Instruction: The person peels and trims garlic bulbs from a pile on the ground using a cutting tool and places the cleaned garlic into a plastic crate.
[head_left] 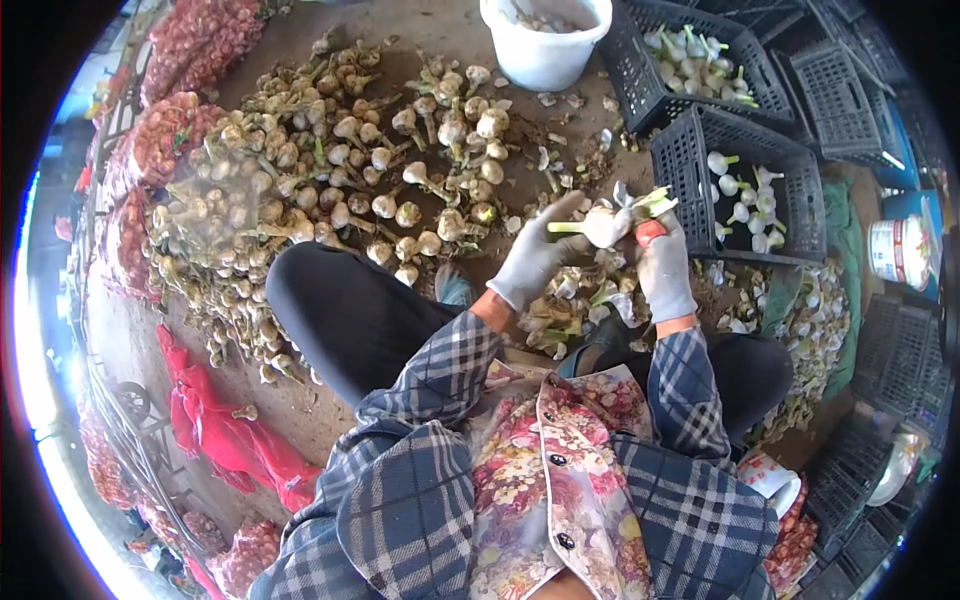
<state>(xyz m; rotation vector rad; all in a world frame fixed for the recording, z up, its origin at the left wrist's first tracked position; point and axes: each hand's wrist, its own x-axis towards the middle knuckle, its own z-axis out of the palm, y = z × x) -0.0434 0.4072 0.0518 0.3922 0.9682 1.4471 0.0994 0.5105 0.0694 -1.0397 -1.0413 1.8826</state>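
A white garlic bulb [604, 227] is between my gloved hands, its cut green stem pointing left. My left hand [535, 255], in a grey-white glove, has its fingers around the stem side. On the bulb's right side, my right hand [663, 262] pinches loose skin and a pale green leafy piece [655, 203]; something red shows at its thumb. Peelings [570, 315] lie below both hands. Beyond my left hand, a large heap of unpeeled garlic [340, 170] covers the ground.
A black crate [690, 250] with cleaned bulbs stands right of my hands, another crate [632, 90] behind it. At the top is a white bucket [545, 65]. Red net sacks [195, 50] line the left; a red net [225, 425] lies on the floor.
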